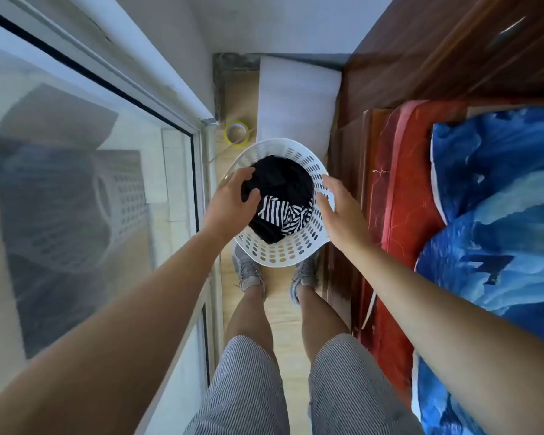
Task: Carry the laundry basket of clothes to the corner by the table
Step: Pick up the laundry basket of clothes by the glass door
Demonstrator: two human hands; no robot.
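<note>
Item: round white perforated plastic laundry basket (pixel 291 257) — we see it from straight above, standing on the pale wooden floor (pixel 283 312) in a narrow aisle, its near rim just ahead of our two grey sneakers (pixel 248 273).

Contents: a heap of black clothes (pixel 280 180) fills the upper part; a black-and-white striped garment (pixel 280 211) lies toward the near side.

Left hand (pixel 230 202) — fingers spread and curled over the basket's left rim, fingertips touching the black clothes; whether it has closed on the rim we cannot tell.

Right hand (pixel 339 211) — flat and unclenched, fingers extended along the outside of the right rim, touching or just beside it; grasping nothing that we can see.

Surroundings, left: a large glass sliding door in a white frame (pixel 198 171), with a faint reflection of the basket in the pane.

Surroundings, right: a bed with a red mattress (pixel 399 196) under a blue-and-white patterned blanket (pixel 496 215), and dark reddish wooden furniture (pixel 437 54) beyond it.

Surroundings, ahead: a roll of yellow-green tape (pixel 236 133) on the floor just beyond the basket's far rim, beside a white foam-like sheet (pixel 299 98) that runs to the far wall.

Also in view: bare legs and grey-striped shorts (pixel 248 390).
</note>
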